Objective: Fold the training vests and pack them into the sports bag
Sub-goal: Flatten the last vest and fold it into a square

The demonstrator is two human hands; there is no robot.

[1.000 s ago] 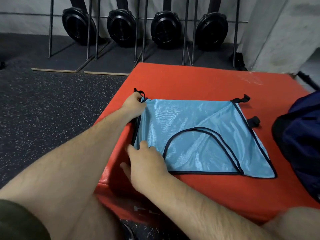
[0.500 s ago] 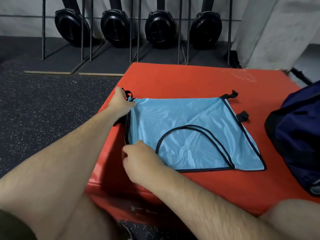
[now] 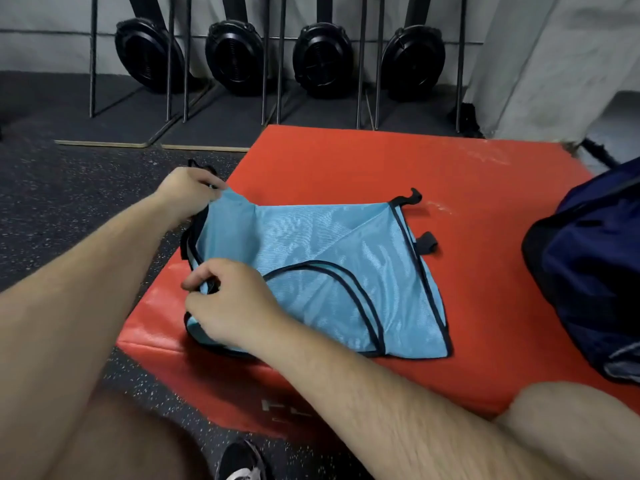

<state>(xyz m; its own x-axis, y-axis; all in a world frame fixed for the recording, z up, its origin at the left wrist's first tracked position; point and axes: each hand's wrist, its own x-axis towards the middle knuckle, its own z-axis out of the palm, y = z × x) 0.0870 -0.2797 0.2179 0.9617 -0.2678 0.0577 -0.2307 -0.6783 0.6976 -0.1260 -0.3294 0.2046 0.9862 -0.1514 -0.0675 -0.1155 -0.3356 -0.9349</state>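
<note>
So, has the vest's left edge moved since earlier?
Yes: left hand and right hand have lifted the blue training vest, at its left edge, up off the red mat where it lay flat.

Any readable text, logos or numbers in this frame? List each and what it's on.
No text can be read here.
Pale lettering on the front side of the red mat: too blurred to read.
Blue vest and navy sports bag: no print visible.
</note>
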